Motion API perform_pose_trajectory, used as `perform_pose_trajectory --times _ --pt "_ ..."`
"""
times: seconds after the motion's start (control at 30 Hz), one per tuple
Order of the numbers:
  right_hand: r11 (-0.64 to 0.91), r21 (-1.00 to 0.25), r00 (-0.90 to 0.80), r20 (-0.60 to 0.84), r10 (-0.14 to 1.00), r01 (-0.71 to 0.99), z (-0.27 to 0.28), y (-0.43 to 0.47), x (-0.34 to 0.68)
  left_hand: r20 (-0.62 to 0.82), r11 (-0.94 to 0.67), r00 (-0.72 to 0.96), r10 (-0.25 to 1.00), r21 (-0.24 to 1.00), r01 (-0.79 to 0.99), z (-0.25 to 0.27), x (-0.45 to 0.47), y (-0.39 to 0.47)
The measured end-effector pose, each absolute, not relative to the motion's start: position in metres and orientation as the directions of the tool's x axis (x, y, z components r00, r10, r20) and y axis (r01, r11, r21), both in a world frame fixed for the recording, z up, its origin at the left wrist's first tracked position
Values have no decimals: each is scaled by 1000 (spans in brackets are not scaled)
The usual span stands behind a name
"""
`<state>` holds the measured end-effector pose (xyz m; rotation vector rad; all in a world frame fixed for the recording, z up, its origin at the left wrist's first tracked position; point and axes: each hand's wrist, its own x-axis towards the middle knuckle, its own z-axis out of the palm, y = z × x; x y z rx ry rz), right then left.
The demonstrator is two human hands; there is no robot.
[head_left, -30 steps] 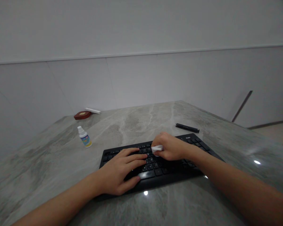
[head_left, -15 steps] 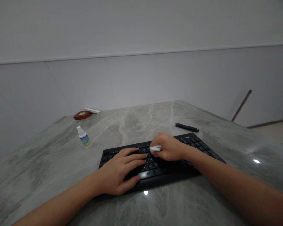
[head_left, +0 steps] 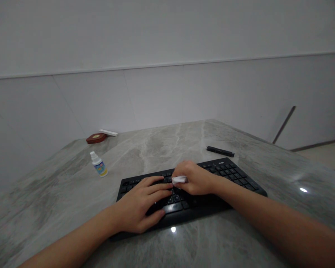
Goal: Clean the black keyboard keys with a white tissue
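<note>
A black keyboard (head_left: 234,175) lies at a slant on the grey marbled table. Across its left part rests my left hand (head_left: 141,203), fingers spread over the keys and the thumb near the space bar. My right hand (head_left: 192,178) is closed on a folded white tissue or cloth (head_left: 179,179) and holds it down against the middle keys. The tips of my left fingers almost meet the white cloth. My hands hide many of the left and middle keys.
Left of the keyboard stands a small white spray bottle (head_left: 99,164) with a colourful label. Farther back lie a reddish-brown case (head_left: 96,138) and a flat white object (head_left: 108,133) by the wall. A thin black bar-shaped object (head_left: 220,151) lies beyond the keyboard.
My right hand has slid a little to the left over the keys with the white cloth, closer to my left fingers. My left hand stays on the keyboard.
</note>
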<state>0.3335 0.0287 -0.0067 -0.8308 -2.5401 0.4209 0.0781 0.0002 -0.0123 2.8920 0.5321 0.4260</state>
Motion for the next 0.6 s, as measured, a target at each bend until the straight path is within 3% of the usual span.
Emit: perform_pose_trajectory --times 0.17,0.33,0.5,0.6 --pt "744 -346 -718 227 657 571 1 32 340 257 -924 893 368 210 320 -12 79 0" --pt "731 -312 -659 316 683 608 -5 33 338 265 -925 892 365 212 315 -10 79 -1" --pt "754 -356 -661 364 656 553 -11 32 334 248 -924 896 368 201 324 -11 79 -1" --pt "728 -388 -657 322 681 565 -8 32 335 249 -924 895 370 201 326 -12 79 -1"
